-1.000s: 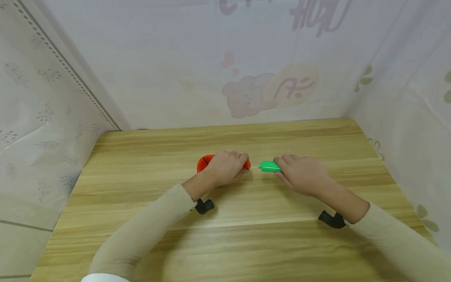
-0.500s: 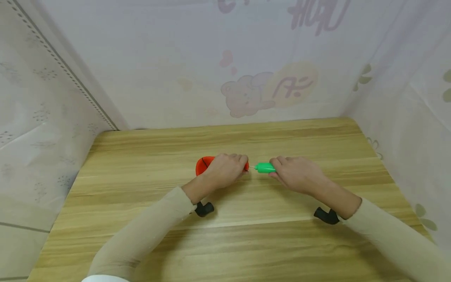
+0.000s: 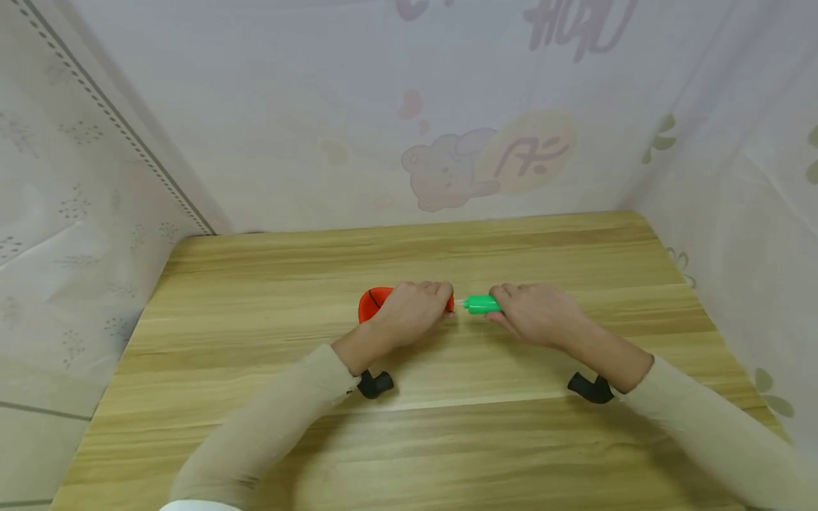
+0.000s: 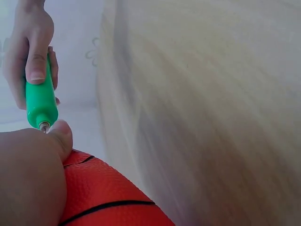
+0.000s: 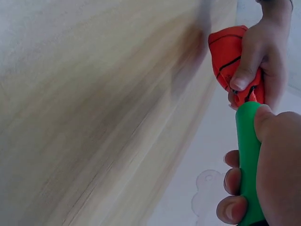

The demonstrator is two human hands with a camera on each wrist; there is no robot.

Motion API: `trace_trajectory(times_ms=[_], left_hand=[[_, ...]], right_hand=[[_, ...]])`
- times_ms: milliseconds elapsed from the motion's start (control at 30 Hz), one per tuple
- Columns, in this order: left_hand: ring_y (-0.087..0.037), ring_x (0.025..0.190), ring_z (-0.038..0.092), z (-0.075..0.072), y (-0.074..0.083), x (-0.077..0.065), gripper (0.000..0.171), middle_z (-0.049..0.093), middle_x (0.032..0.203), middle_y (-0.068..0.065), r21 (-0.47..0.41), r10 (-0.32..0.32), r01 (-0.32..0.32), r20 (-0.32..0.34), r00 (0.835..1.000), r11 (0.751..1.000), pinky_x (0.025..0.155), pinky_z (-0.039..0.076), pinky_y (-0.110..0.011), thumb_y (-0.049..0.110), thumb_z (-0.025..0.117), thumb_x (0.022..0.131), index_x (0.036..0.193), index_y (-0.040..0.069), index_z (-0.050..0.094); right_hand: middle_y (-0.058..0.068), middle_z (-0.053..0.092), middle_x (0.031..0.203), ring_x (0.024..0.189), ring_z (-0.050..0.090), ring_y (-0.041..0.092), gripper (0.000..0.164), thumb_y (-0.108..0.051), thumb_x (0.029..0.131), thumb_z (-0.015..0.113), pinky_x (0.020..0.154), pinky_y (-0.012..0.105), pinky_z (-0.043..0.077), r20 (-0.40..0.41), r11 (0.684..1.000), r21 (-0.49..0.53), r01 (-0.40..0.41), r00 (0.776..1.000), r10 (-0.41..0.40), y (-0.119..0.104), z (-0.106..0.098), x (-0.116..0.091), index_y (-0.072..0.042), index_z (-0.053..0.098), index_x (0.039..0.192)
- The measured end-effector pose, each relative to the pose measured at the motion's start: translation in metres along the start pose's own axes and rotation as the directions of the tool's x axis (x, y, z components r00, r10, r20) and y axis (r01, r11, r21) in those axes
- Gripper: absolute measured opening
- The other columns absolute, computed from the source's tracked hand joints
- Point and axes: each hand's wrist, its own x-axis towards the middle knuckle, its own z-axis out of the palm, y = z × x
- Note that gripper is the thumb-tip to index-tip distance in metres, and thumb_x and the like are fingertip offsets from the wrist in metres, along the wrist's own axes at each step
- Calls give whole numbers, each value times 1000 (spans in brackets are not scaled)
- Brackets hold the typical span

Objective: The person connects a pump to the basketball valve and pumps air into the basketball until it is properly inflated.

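Note:
My left hand [image 3: 414, 312] grips a limp red ball [image 3: 372, 304] with black basketball lines, squeezing its right end between thumb and fingers. In the right wrist view the ball [image 5: 227, 55] looks slack and folded where it is pinched. Fingers of my right hand [image 3: 538, 315] are wrapped round a small green hand pump [image 3: 481, 304], held sideways above the table. A thin metal needle [image 3: 459, 304] spans the short gap from the pump's nozzle to the ball's pinched end. Its tip is hidden. From the left wrist, the needle's base [image 4: 44, 126] shows just beyond my left thumb.
Both hands work over a wood-grain table [image 3: 447, 454]. A pale printed curtain [image 3: 307, 106] rises behind the table and along both sides. Black curved wrist mounts [image 3: 375, 385] hang under both forearms, close above the tabletop.
My right hand has moved slightly left with the pump, narrowing the gap between nozzle and ball. My left hand stays nearly in place, still gripping the ball.

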Motion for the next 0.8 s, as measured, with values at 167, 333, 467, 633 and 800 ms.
trace_trajectory(times_ms=[167, 333, 467, 633, 800], left_hand=[[-12, 62, 48, 1, 4, -1, 33, 48, 69, 3, -12, 3, -3, 6, 1000, 1000, 52, 36, -22, 37, 67, 98, 93, 8, 52], [-11, 60, 48, 2, 5, -3, 32, 47, 67, 4, -15, 10, -10, -7, 1000, 1000, 50, 35, -22, 35, 67, 99, 92, 8, 52], [-10, 59, 48, 4, 6, -3, 32, 47, 66, 4, -25, 10, -10, 3, 1000, 1000, 49, 33, -22, 35, 67, 99, 91, 8, 51], [-10, 57, 46, 4, 7, -4, 32, 45, 65, 4, -22, 9, -9, 1, 1000, 1000, 48, 31, -22, 36, 65, 100, 91, 8, 51], [-10, 56, 43, 6, 7, -5, 32, 42, 64, 5, -8, 27, -27, -13, 1000, 1000, 49, 30, -21, 35, 64, 101, 88, 9, 50]], right_hand=[[0, 46, 69, 51, 37, 9, 34, -35, 100, 64, 44, 23, 34, 7, 1000, 5, 10, 1000, -10, -1, 1, 0, -3, 55, 97], [-1, 43, 68, 51, 36, 8, 33, -35, 100, 64, 43, 21, 32, 13, 1000, 22, 13, 1000, -14, -3, 7, 1, -4, 53, 94], [-2, 42, 68, 51, 36, 8, 33, -34, 100, 65, 44, 21, 32, 6, 999, 38, 22, 1000, -22, -4, 11, 2, -5, 52, 92], [-3, 44, 69, 51, 37, 7, 34, -36, 100, 66, 44, 22, 35, -3, 998, 63, 26, 1000, -26, -6, 14, 4, -5, 53, 93], [-3, 46, 69, 51, 38, 7, 35, -37, 99, 65, 44, 23, 36, -3, 996, 79, 29, 1000, -28, -9, 16, 6, -5, 53, 91]])
